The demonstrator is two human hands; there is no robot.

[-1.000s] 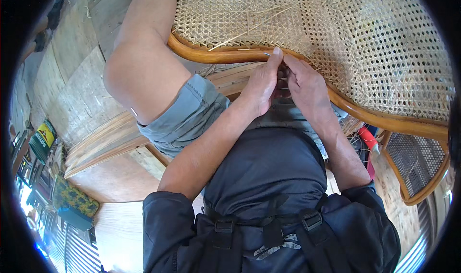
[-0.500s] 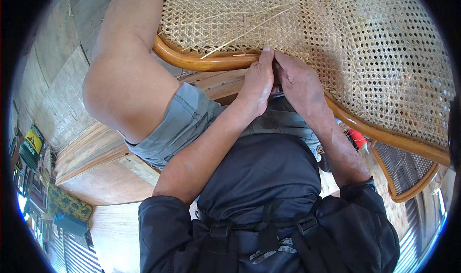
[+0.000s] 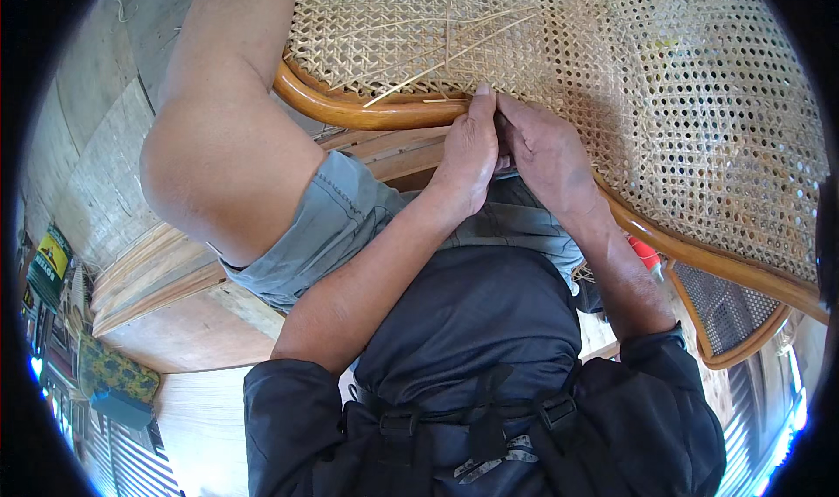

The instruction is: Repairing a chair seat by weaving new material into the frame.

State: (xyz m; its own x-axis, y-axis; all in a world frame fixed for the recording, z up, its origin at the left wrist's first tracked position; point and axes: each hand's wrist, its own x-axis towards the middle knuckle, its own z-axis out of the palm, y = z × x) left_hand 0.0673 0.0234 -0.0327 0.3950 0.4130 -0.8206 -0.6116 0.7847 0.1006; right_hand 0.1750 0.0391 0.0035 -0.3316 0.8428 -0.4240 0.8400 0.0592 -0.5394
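A large woven cane panel with a glossy brown wooden frame lies across the upper part of the view, above my lap. At the middle of its near edge my left hand is closed round the frame, thumb on top and fingers mostly hidden below. My right hand presses against it from the right, its back facing up. Those fingers are curled inward over the edge, and what they hold is hidden. Several loose cane strands lie over the weave, left of and beyond the hands.
My bare bent knee stands beside the panel's left end. A smaller cane panel with a wooden frame rests at the lower right, near a red object. Stacked wooden boards are at left, with a patterned yellow-green item beyond.
The view has shifted slightly. Both hands keep the same hold at the frame's edge, and the loose strands lie as before.
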